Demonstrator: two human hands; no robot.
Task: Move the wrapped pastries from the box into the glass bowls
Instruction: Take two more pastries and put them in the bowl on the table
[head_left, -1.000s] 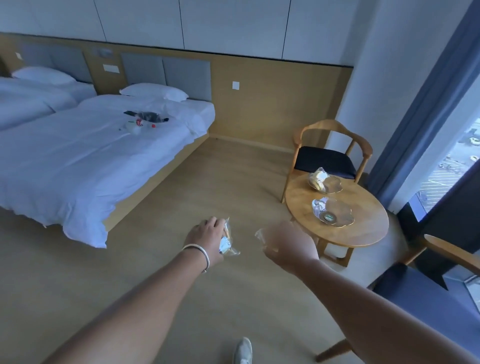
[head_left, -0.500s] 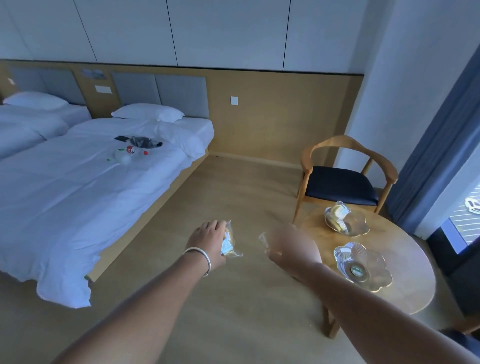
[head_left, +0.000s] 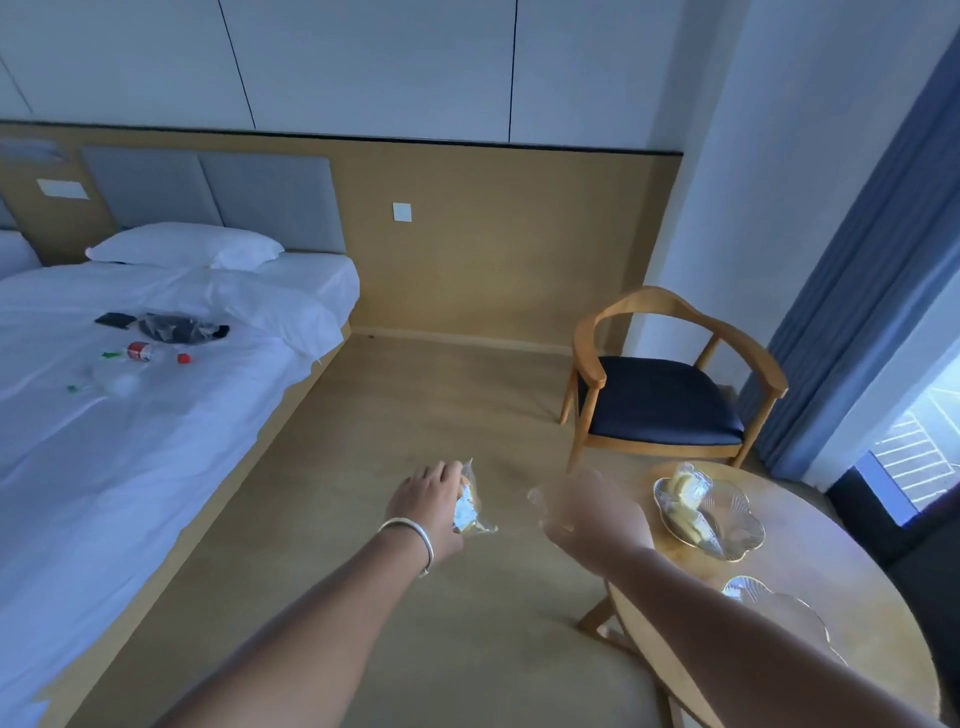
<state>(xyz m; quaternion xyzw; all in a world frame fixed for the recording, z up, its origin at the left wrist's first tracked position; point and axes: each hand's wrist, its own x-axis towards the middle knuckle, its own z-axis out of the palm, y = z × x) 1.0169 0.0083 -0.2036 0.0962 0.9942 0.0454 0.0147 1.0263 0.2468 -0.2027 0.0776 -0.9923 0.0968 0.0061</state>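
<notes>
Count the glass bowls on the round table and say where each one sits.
2. One glass bowl sits at the table's far side near the chair, with wrapped pastries in it. The other glass bowl is nearer the camera, partly hidden behind the right forearm.

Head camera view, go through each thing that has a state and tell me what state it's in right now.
Left hand: closed on a wrapped pastry.
Right hand: closed on clear wrapping, contents blurred.
Far glass bowl: holds pastries.
Near glass bowl: partly hidden by the arm.
Chair: unoccupied.
</notes>
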